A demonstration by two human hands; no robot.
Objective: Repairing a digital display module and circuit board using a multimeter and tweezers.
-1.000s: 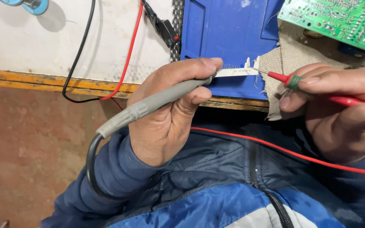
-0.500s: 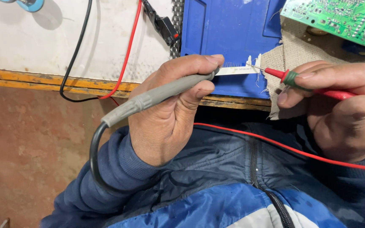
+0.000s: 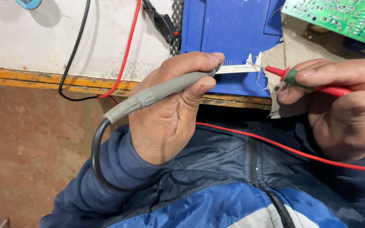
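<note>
The white strip (image 3: pixel 238 68), a thin flat piece with small upright tabs at its far end, lies in front of the blue tray (image 3: pixel 229 29) at the near edge of the desk (image 3: pixel 30 50). We see the left hand (image 3: pixel 170 109) clenched around a grey probe (image 3: pixel 161 90), thumb on top, and the same fingers seem to pinch the near end of the strip. The right hand (image 3: pixel 343 105) grasps a red probe (image 3: pixel 313 84) with a green ring near its front; its fine metal tip touches the strip beside the tabs. A black cable (image 3: pixel 98 160) curls from the grey probe past the blue sleeve (image 3: pixel 106 177), and a red lead (image 3: pixel 284 145) crosses the jacket. A frayed beige cloth (image 3: pixel 292 55) lies under the right hand, with a green circuit board (image 3: pixel 339 17) beyond it.
</note>
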